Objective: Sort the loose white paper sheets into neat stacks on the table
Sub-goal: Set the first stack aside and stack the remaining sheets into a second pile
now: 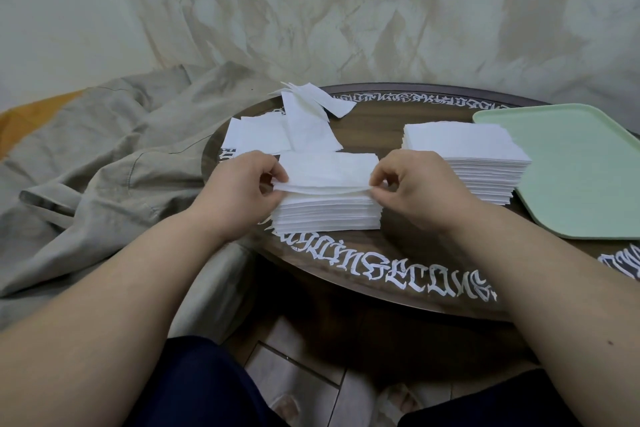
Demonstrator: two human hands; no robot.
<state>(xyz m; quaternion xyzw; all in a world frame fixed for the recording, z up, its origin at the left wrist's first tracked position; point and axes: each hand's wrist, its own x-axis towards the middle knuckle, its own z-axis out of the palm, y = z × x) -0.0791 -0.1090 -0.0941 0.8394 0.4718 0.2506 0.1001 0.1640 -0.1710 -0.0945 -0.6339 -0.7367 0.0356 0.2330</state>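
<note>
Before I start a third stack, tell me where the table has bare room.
Bare wood shows between the near stack and the tall stack, and along the front edge below the near stack, over the white lettering. The left back is crowded with loose sheets; the green tray fills the right side.

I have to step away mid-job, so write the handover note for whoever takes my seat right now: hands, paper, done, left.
Left hand and right hand each pinch one end of a single sheet, held just above the near stack.
Done: the near stack in front of you and a taller stack to its right, beside the green tray, which holds nothing.
Left: lay the held sheet squarely on the near stack, then sort the loose sheets scattered at the table's far left edge, some overlapping and askew.
</note>
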